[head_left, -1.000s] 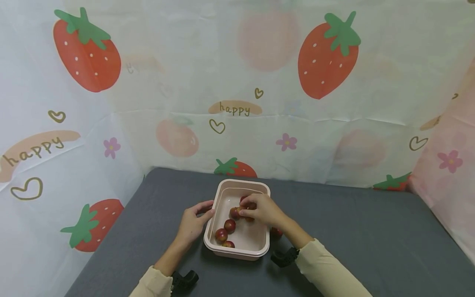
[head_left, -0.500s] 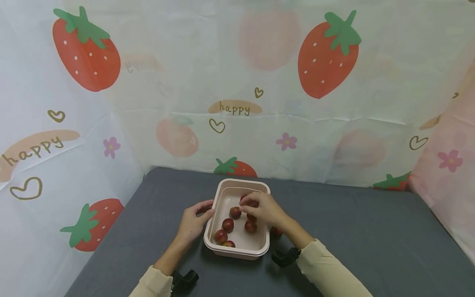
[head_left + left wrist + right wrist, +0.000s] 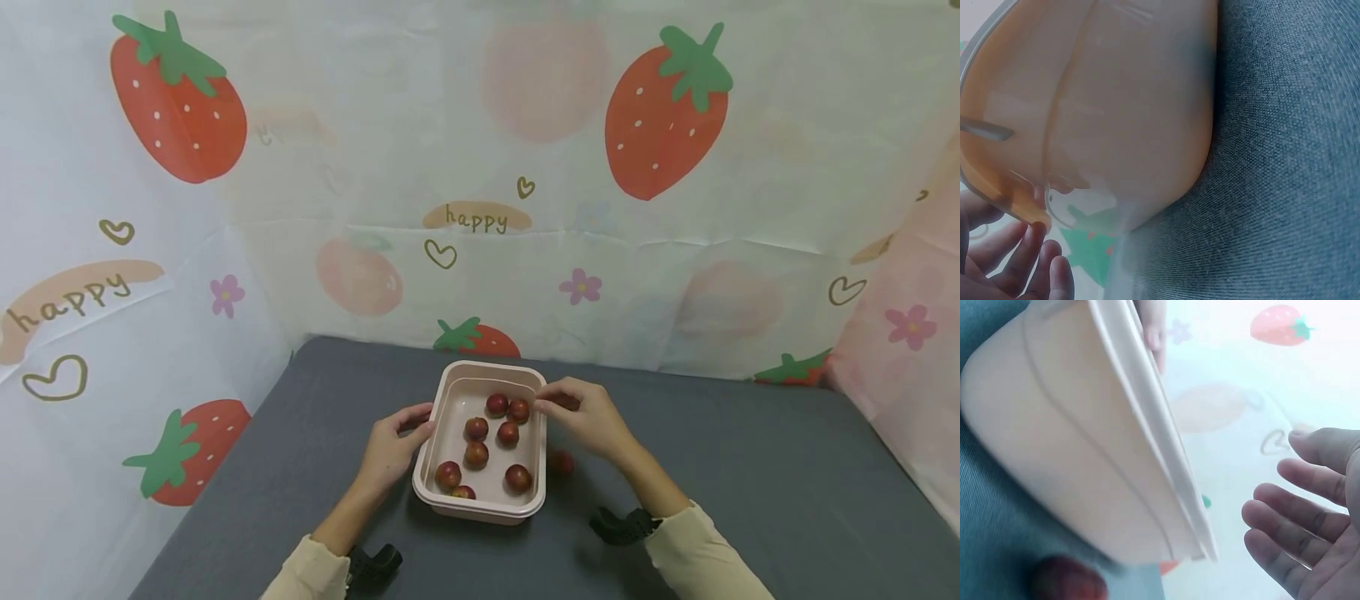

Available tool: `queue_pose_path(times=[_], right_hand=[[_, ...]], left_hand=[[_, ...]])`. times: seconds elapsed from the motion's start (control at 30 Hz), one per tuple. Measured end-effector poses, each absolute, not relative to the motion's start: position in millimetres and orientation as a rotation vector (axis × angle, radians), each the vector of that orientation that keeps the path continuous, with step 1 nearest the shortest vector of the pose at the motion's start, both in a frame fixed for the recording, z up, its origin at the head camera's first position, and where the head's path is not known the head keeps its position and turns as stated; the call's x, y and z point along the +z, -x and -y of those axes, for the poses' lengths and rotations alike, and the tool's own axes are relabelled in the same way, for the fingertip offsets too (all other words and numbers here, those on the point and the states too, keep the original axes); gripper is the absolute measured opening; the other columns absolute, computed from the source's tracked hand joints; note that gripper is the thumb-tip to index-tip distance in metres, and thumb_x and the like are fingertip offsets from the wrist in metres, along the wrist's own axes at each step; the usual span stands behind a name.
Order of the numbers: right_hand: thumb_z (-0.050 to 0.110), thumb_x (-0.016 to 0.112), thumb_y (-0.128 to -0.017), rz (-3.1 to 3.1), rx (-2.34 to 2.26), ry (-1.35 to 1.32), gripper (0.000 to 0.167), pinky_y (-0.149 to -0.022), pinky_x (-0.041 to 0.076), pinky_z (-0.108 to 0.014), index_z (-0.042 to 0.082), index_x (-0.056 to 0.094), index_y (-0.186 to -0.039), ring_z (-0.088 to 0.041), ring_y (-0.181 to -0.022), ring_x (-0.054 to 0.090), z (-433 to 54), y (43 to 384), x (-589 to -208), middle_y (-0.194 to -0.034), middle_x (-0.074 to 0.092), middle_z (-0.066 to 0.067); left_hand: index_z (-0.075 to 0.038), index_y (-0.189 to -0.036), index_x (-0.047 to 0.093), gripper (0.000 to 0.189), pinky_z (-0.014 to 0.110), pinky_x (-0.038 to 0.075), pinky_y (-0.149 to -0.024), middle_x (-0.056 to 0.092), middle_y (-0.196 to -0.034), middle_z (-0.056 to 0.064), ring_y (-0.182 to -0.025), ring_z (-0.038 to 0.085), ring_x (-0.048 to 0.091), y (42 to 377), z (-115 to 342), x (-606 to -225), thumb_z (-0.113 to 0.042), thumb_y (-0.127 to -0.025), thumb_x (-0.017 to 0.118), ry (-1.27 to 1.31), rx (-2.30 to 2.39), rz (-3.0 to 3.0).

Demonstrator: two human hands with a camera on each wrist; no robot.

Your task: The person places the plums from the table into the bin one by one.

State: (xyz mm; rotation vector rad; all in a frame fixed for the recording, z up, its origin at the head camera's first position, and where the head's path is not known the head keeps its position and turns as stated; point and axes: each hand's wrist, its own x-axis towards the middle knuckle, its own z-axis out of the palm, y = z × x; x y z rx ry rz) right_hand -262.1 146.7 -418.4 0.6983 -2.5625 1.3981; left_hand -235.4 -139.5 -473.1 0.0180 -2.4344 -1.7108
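Note:
A pale pink rectangular tub stands on the grey cloth, with several small round red fruits like plums spread over its floor. My left hand rests its fingertips against the tub's left rim; the left wrist view shows those fingers loosely bent at the edge. Just off the right rim, my right hand hovers with nothing in it. Its fingers are spread and gently bent, apart from the tub wall in the right wrist view.
Another red fruit lies on the cloth against the tub's right side. Grey cloth covers the table around it. A hanging sheet printed with strawberries closes off the back and sides.
My right hand has lifted out of the tub and moved right, past its rim. Several fruits have rolled apart, one to the front right corner. The left hand stays put.

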Motion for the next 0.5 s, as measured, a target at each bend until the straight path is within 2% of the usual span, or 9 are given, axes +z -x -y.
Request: queue_pose_path(times=[0.3,0.5], right_hand=[[0.02,0.07,-0.09,2.651,1.347,-0.606,0.019,-0.073,0.056,-0.025,0.007,0.072,-0.103,-0.01,-0.084,0.067,-172,256,-433,-0.099,0.073,-0.009],[0.024,0.068,-0.091,2.802,1.264,-0.61,0.026,-0.072,0.054,-0.024,0.003,0.071,-0.107,-0.013,-0.084,0.066,-184,256,-448,-0.098,0.072,-0.007]], left_hand=[[-0.004,-0.123,0.066,0.032,0.044,0.048,-0.098,0.069,-0.113,0.014,-0.112,0.027,0.06,235,140,-472,-0.014,-0.092,0.065,-0.026,-1.731,2.435],[-0.004,-0.122,0.066,0.032,0.041,0.047,-0.097,0.07,-0.112,0.014,-0.111,0.026,0.06,235,140,-473,-0.013,-0.092,0.066,-0.028,-1.737,2.432]])
